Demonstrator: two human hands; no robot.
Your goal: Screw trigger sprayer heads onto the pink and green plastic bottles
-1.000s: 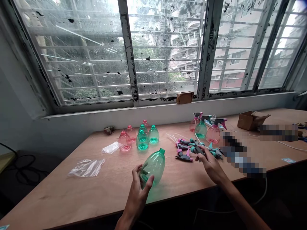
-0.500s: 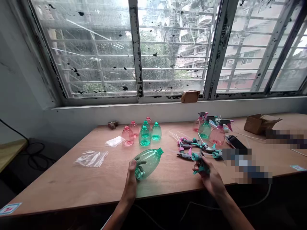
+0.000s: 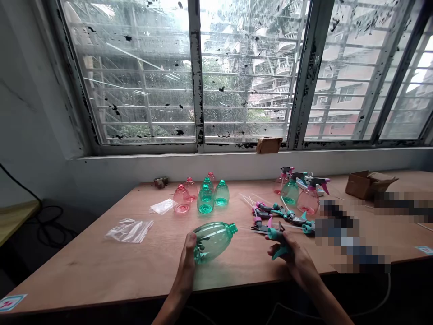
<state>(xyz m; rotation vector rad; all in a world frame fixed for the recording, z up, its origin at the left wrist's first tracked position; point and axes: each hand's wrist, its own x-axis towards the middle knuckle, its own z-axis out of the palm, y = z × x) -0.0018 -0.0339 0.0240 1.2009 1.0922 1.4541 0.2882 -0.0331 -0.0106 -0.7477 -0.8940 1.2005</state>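
My left hand (image 3: 188, 259) is wrapped round the base of a clear green spray bottle (image 3: 216, 239), tilted so its open threaded neck points right. In my right hand (image 3: 296, 255) is a teal and black trigger spray head (image 3: 279, 241), its teal collar facing left toward the bottle neck. A gap separates the two. Just behind the right hand lies a pile of loose trigger spray heads (image 3: 270, 212), pink and teal, with thin white tubes.
Several capless green and pink bottles (image 3: 205, 201) stand at the back. Assembled spray bottles (image 3: 307, 198) stand farther right, near a cardboard box (image 3: 367, 185). A plastic bag (image 3: 130, 230) and a white packet (image 3: 162, 206) lie left on the wooden table (image 3: 101, 266).
The green bottle has tipped closer to level, its neck swinging right and down. My right hand has brought the spray head slightly left. The camera view has shifted a little upward.
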